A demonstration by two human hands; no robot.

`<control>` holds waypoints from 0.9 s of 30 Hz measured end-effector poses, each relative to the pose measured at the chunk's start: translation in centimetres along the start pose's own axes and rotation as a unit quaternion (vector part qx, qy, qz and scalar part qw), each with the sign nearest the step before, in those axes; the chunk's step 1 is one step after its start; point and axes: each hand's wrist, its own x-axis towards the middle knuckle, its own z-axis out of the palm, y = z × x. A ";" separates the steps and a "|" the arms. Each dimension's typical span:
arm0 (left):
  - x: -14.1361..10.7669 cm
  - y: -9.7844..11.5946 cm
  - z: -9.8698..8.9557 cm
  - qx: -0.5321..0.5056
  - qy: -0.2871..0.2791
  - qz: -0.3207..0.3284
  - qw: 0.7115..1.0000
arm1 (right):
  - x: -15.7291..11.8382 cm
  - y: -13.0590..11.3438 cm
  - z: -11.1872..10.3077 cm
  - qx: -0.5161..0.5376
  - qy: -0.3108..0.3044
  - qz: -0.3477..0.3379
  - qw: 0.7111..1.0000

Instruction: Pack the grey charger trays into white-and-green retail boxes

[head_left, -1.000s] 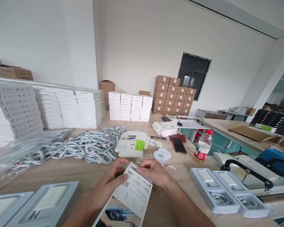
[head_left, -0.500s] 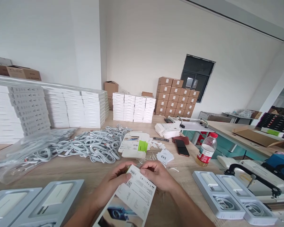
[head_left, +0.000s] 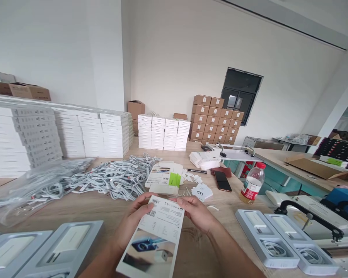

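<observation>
At the bottom centre, a flat white cardboard box (head_left: pixel 152 243), printed with text and a photo, is slanting between two bare hands. The left hand (head_left: pixel 136 216) is pinching its upper-left corner, thumb on the printed face, fingers curled and partly hidden behind. The right hand (head_left: pixel 197 212) is pinching the upper-right corner likewise, most fingers out of sight — presumably to keep that far end steady. Pale grey plastic trays (head_left: pixel 280 263) are resting at lower left and lower right, face up, probably so their contents stay reachable. Mid-frame, a heap of grey coiled cables (head_left: pixel 116 179) is spreading beside a pile of white-and-green cardboard sleeves (head_left: pixel 159 177). Farther off, white box stacks (head_left: pixel 164 133) and brown cardboard cartons (head_left: pixel 214 119) are standing in columns — likely to save space.
</observation>
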 end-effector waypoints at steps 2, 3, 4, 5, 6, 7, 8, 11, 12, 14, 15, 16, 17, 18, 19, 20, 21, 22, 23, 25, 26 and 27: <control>0.0 0.1 0.1 -0.013 0.019 0.006 1.000 | -0.2 -0.3 0.0 0.021 -0.025 0.025 0.999; 0.0 0.1 0.0 -0.017 0.026 0.009 0.999 | -0.3 -0.4 0.0 0.022 -0.034 0.033 0.999; 0.0 0.0 0.0 -0.020 0.031 0.011 0.999 | -0.4 -0.5 0.0 0.020 -0.041 0.041 0.998; 0.0 0.0 -0.1 -0.022 0.033 0.012 0.999 | -0.5 -0.5 0.0 0.017 -0.045 0.049 0.998; 0.0 -0.1 -0.2 -0.023 0.033 0.011 0.999 | -0.5 -0.6 0.0 0.015 -0.046 0.057 0.997; 0.1 -0.2 -0.3 -0.024 0.033 0.008 0.999 | -0.6 -0.6 0.0 0.015 -0.046 0.062 0.997; 0.2 -0.3 -0.3 -0.025 0.032 0.004 0.999 | -0.5 -0.6 0.1 0.017 -0.044 0.065 0.997; 0.4 -0.4 -0.4 -0.023 0.043 0.004 0.999 | -0.5 -0.6 0.4 0.018 -0.035 0.051 0.998; 0.4 -0.3 -0.4 -0.017 0.046 0.005 0.999 | -0.5 -0.6 0.5 0.017 -0.028 0.041 0.999; 0.5 0.0 -0.5 0.004 0.044 -0.005 0.999 | -0.4 -0.7 0.7 0.014 -0.010 0.018 1.000; 0.5 0.3 -0.5 0.015 0.041 -0.016 0.999 | -0.3 -0.8 0.7 0.012 0.001 0.005 1.000; 0.6 0.6 -0.7 0.028 0.039 -0.031 0.998 | -0.2 -0.9 0.6 0.010 0.015 -0.007 1.000; 0.8 1.0 -0.9 0.041 0.038 -0.045 0.997 | 0.0 -1.0 0.5 0.006 0.032 -0.017 0.999; 1.0 1.3 -1.1 0.058 0.038 -0.053 0.996 | 0.2 -1.0 0.4 0.002 0.054 -0.028 0.998; 1.2 1.6 -1.3 0.085 0.042 -0.048 0.994 | 0.5 -1.0 0.1 0.000 0.079 -0.036 0.996; 1.3 1.8 -1.4 0.130 0.051 -0.023 0.990 | 0.7 -0.9 -0.1 -0.001 0.106 -0.043 0.993; 1.2 1.9 -1.5 0.193 0.065 0.024 0.979 | 0.9 -0.7 -0.2 -0.001 0.129 -0.050 0.990; 0.8 1.9 -1.4 0.271 0.080 0.088 0.955 | 0.9 -0.4 -0.3 0.001 0.148 -0.057 0.987; 0.2 1.7 -1.1 0.357 0.095 0.159 0.916 | 0.7 0.0 -0.3 0.002 0.163 -0.063 0.985; -1.8 0.9 0.0 0.515 0.098 0.267 0.809 | -0.2 1.0 -0.3 0.002 0.191 -0.067 0.979; -2.7 0.4 0.7 0.568 0.088 0.283 0.768 | -0.6 1.7 -0.3 -0.001 0.211 -0.058 0.976; -3.5 -0.2 1.3 0.610 0.068 0.289 0.735 | -0.9 2.3 -0.5 -0.002 0.232 -0.048 0.972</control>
